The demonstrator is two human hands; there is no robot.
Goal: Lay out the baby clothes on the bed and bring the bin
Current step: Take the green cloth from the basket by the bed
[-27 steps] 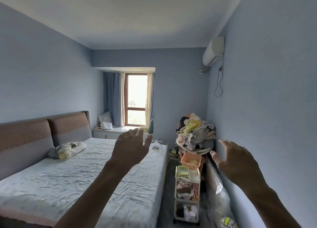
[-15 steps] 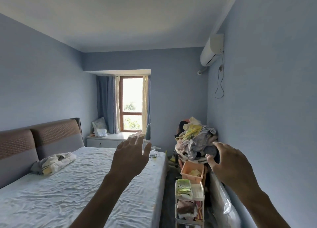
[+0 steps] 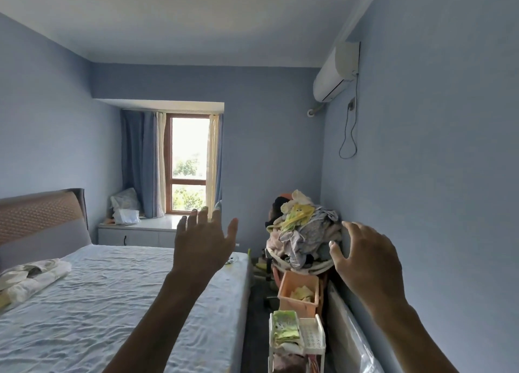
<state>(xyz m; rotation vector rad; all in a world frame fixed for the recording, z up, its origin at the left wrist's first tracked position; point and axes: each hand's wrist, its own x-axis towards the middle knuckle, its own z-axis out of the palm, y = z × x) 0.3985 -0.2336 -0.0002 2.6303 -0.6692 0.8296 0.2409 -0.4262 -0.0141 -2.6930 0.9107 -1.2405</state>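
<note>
Both hands were raised in front of the camera, and nothing was held in either. The left hand [image 3: 203, 246] was seen over the bed [image 3: 118, 294], its fingers straight and spread. The right hand [image 3: 365, 257] was seen near the right wall, its fingers spread and only lightly bent, so each grip was wide open and empty.

The heap of clothes [image 3: 304, 232] was piled high in a pale round basket [image 3: 303, 268] in the aisle between the bed and the right wall, farther off than either hand. From the right hand it lay just to the left and beyond; in the picture the thumb overlapped the heap's right edge, but contact could not be told. From the left hand it lay well to the right. The right hand was judged the nearer of the two, and the heap's long axis ran upward.

One heap was counted, and one basket beneath it. One orange bin [image 3: 299, 292] was seen nearer than the basket, with yellow cloth in it, and one white cart [image 3: 297, 341] nearer still, with a folded green cloth on top. One bundle of fabric [image 3: 31, 277] lay at the left on the bed. No clothes had yet been laid out there, so the task was judged barely begun.
</note>
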